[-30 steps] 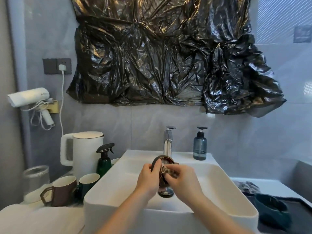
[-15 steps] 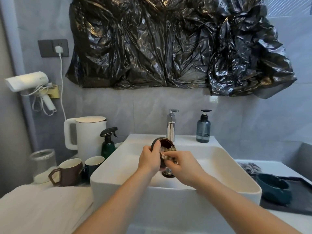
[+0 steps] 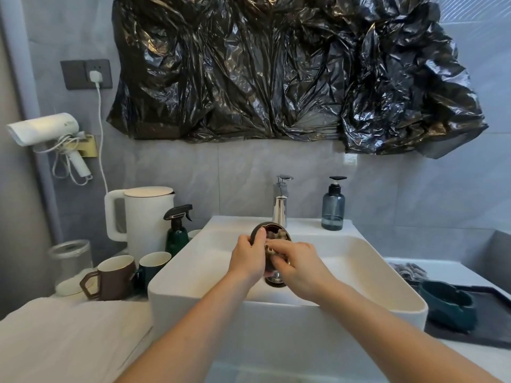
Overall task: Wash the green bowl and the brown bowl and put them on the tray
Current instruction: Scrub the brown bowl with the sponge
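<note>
Left hand (image 3: pixel 247 259) grips brown bowl (image 3: pixel 260 230) tilted over sink (image 3: pixel 193 261); right hand (image 3: pixel 300 268) fingers pinch cloth (image 3: pixel 279 235) inside it. Green bowl (image 3: pixel 448 305) on tray (image 3: pixel 492 335).

Grey tiled wall (image 3: pixel 249 172); crumpled black plastic sheet (image 3: pixel 276 67) hung above.

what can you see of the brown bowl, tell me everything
The brown bowl is small and round, dark outside with a glossy brown inside. It is tipped on its side above the white sink, just in front of the tap. The left hand grips its rim; the right hand presses a cloth into it.
</note>
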A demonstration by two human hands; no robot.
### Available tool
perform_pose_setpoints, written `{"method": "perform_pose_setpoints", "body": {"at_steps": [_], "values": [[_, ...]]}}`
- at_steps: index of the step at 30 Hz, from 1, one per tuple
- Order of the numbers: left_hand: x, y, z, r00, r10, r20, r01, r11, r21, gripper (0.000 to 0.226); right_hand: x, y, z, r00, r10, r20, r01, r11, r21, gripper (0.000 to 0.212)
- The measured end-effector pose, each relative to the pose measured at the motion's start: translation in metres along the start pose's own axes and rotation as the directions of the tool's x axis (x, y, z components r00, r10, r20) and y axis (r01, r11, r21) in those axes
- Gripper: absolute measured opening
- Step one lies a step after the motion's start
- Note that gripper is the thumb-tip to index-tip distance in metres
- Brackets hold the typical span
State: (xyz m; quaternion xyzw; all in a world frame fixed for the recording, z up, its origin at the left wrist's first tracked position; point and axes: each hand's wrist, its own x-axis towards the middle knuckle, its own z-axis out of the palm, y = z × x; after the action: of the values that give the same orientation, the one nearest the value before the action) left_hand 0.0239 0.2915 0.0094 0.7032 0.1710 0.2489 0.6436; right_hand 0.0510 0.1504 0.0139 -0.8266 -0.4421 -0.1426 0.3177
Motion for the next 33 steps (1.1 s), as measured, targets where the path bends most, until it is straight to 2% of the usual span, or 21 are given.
{"method": "perform_pose_setpoints", "body": {"at_steps": [2, 4, 6, 10, 12, 14, 17, 19, 22, 26, 30, 33], "values": [[0.006, -0.004, -0.001, 0.999, 0.015, -0.04, -0.014, 1.0, 0.021, 0.078, 0.003, 0.001, 0.002, 0.999, 0.026, -0.025, -0.026, 1.0, -0.009, 0.031], [0.008, -0.007, -0.001, 0.998, 0.036, -0.06, -0.033, 0.999, 0.038, 0.079, 0.004, 0.0, 0.003, 0.998, 0.025, -0.064, -0.028, 0.999, -0.047, 0.036], [0.002, -0.001, 0.0, 0.998, 0.042, -0.05, -0.039, 0.998, 0.053, 0.073, 0.004, -0.002, 0.003, 0.994, 0.021, -0.104, -0.034, 0.992, -0.122, 0.033], [-0.004, 0.003, 0.001, 0.997, 0.062, -0.047, -0.057, 0.994, 0.091, 0.042, 0.005, 0.003, 0.005, 0.989, 0.076, -0.128, -0.104, 0.967, -0.232, 0.026], [-0.003, 0.002, 0.002, 0.998, 0.053, -0.017, -0.051, 0.994, 0.1, 0.039, 0.006, 0.008, 0.006, 0.988, 0.095, -0.125, -0.12, 0.968, -0.22, 0.025], [-0.005, 0.002, 0.003, 0.999, 0.04, 0.008, -0.041, 0.996, 0.076, 0.046, 0.006, 0.01, 0.007, 0.991, 0.091, -0.094, -0.107, 0.976, -0.187, 0.029], [-0.005, 0.003, 0.003, 0.999, 0.01, 0.033, -0.01, 1.0, 0.002, 0.048, 0.005, 0.005, 0.004, 0.999, 0.029, -0.022, -0.032, 0.994, -0.105, 0.047], [-0.004, 0.003, 0.002, 0.999, 0.009, 0.036, -0.009, 1.0, -0.007, 0.043, 0.004, 0.001, 0.002, 1.0, -0.015, 0.002, 0.015, 0.998, -0.056, 0.047], [-0.003, 0.004, 0.001, 1.0, 0.017, 0.011, -0.017, 1.0, 0.011, 0.055, 0.003, -0.002, 0.002, 1.0, -0.002, 0.014, 0.003, 0.998, -0.058, 0.049], [-0.002, 0.003, 0.002, 0.998, 0.032, -0.048, -0.031, 0.999, 0.019, 0.054, 0.003, -0.001, 0.002, 0.996, 0.068, -0.06, -0.074, 0.991, -0.109, 0.042], [-0.004, 0.005, 0.002, 0.998, 0.052, -0.034, -0.051, 0.998, 0.046, 0.035, 0.004, 0.0, 0.004, 0.99, 0.111, -0.085, -0.124, 0.977, -0.174, 0.026], [-0.002, 0.002, 0.003, 0.997, 0.07, -0.027, -0.067, 0.993, 0.099, 0.038, 0.003, 0.001, 0.002, 0.992, 0.07, -0.1, -0.084, 0.987, -0.136, 0.029]]}}
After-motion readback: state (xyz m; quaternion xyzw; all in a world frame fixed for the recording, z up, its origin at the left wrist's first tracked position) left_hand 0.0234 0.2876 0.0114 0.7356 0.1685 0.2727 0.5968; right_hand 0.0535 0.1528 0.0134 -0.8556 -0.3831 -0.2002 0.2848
